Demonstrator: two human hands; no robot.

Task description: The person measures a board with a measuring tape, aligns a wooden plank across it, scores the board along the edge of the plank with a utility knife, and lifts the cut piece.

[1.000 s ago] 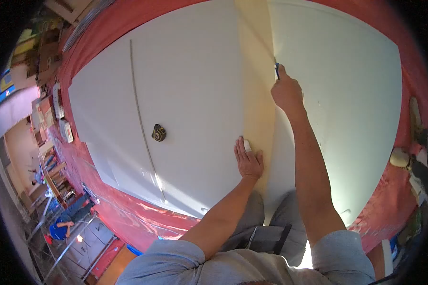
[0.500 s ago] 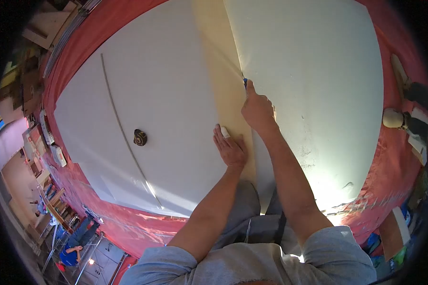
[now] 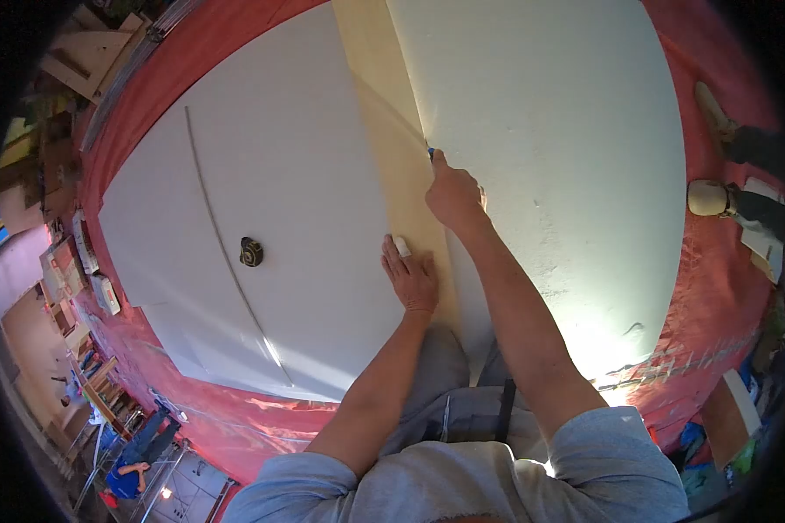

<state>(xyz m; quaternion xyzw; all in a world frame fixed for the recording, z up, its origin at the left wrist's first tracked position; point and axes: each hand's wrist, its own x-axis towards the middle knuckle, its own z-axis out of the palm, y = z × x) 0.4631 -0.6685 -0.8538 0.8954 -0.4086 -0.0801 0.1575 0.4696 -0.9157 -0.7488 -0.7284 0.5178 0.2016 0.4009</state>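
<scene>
Here's the right hand [image 3: 455,199], gripping a small blue tool [image 3: 431,153], mostly hidden in the fist, with its tip right at the right-hand edge of a long yellow strip [image 3: 401,174]. The left hand [image 3: 412,279] is open, palm down on the strip nearer the body, fingers reaching toward its left edge, a white wrap [image 3: 401,247] round one of them. The strip runs from the body side up to the far edge, over a big white sheet [image 3: 567,166]. Beyond the tool tip, the strip's right edge carries on upward, and there's a broad stretch of sheet to the right of the right forearm. Over on the left, a round black tape measure [image 3: 250,252] sits well apart from both hands, with a thin rod [image 3: 202,179] just beyond it, slanting toward the sheet's near edge. Red floor covering [image 3: 715,288] borders the sheet on the left and right. Out past the right edge, two shoes [image 3: 711,199] stand on that red, close to the sheet; far off at lower left, there's a person in blue [image 3: 129,478].
</scene>
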